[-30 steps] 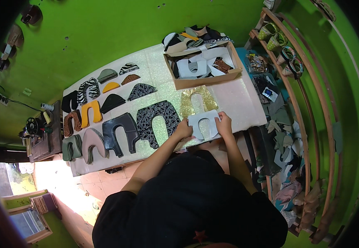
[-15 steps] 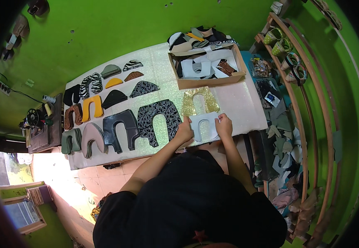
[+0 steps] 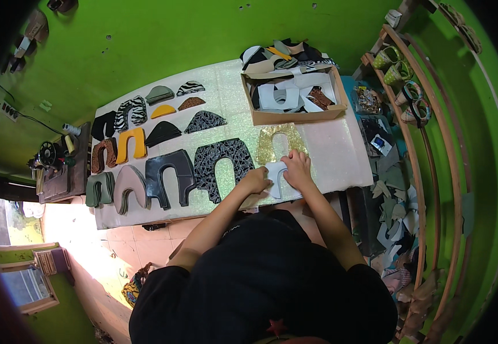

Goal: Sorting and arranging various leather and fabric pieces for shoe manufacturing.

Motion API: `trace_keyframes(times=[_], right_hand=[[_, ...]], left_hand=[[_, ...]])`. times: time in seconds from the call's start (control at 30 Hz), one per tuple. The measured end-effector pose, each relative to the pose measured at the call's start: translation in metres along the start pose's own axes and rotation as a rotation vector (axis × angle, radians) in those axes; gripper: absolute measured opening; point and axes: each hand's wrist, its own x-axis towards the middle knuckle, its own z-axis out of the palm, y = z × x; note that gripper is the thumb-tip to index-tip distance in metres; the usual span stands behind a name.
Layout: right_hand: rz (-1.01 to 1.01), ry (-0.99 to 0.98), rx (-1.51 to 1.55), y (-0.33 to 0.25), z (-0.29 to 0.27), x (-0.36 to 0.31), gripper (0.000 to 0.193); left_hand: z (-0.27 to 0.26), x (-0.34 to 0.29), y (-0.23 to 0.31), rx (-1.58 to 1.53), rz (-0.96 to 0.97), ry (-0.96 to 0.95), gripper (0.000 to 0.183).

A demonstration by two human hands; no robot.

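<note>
A white U-shaped cut piece (image 3: pixel 273 171) lies at the table's near edge, partly covered by my hands. My left hand (image 3: pixel 255 180) is closed, with its fingertips on the piece's left side. Across its right side lies my right hand (image 3: pixel 297 168), fingers bent and closed on it. Just beyond is a glittery gold U-shaped piece (image 3: pixel 265 141), close to my right fingertips. To the left of my left hand sits a black-and-grey patterned U-shaped stack (image 3: pixel 239 155), with a dark smooth U-shaped stack (image 3: pixel 185 163) beside it.
Several more curved pieces, among them a yellow U-shaped stack (image 3: pixel 124 148), stand in rows on the white-covered table (image 3: pixel 226 80). A cardboard box (image 3: pixel 295 117) of cut pieces is at the back right. Beyond the table's right end are a wooden rack (image 3: pixel 427 74) with shoes and piled scraps (image 3: pixel 395 206).
The white piece has come down and nearer my body. My right hand has moved left and over it, hiding its right side; my left hand stays at its left edge.
</note>
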Motion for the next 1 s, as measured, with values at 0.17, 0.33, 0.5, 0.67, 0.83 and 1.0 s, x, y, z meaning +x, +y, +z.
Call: trace_keyframes(times=[0.17, 0.33, 0.5, 0.67, 0.83, 1.0], right_hand=[[-0.073, -0.036, -0.011, 0.001, -0.003, 0.002, 0.026], [-0.097, -0.031, -0.031, 0.002, -0.006, 0.000, 0.028], [-0.043, -0.027, 0.051, -0.006, -0.014, -0.005, 0.037], [-0.100, 0.125, 0.176, -0.005, -0.032, 0.012, 0.034], [-0.065, 0.319, 0.227, -0.005, -0.067, 0.061, 0.028], [-0.027, 0.373, 0.208, 0.014, -0.084, 0.114, 0.029]], left_hand=[[0.010, 0.008, -0.015, 0.051, 0.059, -0.037, 0.051], [0.002, 0.007, -0.006, 0.048, 0.084, -0.026, 0.051], [-0.034, 0.004, 0.024, -0.036, 0.097, 0.103, 0.051], [-0.072, 0.020, 0.052, -0.118, 0.342, 0.412, 0.038], [-0.086, 0.048, 0.063, 0.302, 0.647, 0.622, 0.040], [-0.069, 0.077, 0.041, 0.439, 0.563, 0.476, 0.051]])
